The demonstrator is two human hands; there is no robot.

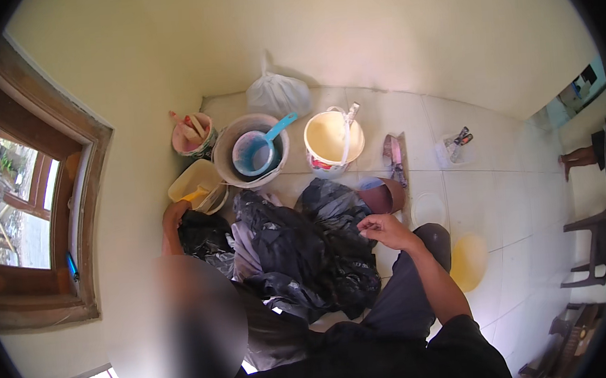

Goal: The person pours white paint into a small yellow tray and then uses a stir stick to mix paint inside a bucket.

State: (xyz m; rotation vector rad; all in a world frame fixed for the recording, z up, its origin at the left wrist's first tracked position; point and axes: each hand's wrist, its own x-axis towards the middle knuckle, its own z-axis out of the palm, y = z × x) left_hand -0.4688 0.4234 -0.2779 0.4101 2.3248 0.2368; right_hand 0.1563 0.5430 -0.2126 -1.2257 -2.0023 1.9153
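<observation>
A heap of crumpled black plastic sheeting [285, 239], flecked with pale spots, lies on the floor between my legs. My left hand [177, 215] is at its left end, fingers curled around the edge of a black piece [206, 234]; a blurred patch covers most of that forearm. A greyish cloth [245, 253] shows among the folds. Above the heap's right side is my right hand [387, 231], fingers loosely bent and apart, with nothing visible in them. Just beyond it, a brown rounded container [393, 195] rests against the sheeting.
Ahead stand a large tub [223, 152] holding a blue dipper [272, 147], a cream paint bucket [319, 142] with a brush, a small bucket of tools [191, 144], a yellowish container [189, 181] and a white bag [277, 96]. A yellow lid [468, 262] lies right; a window [29, 187] is left.
</observation>
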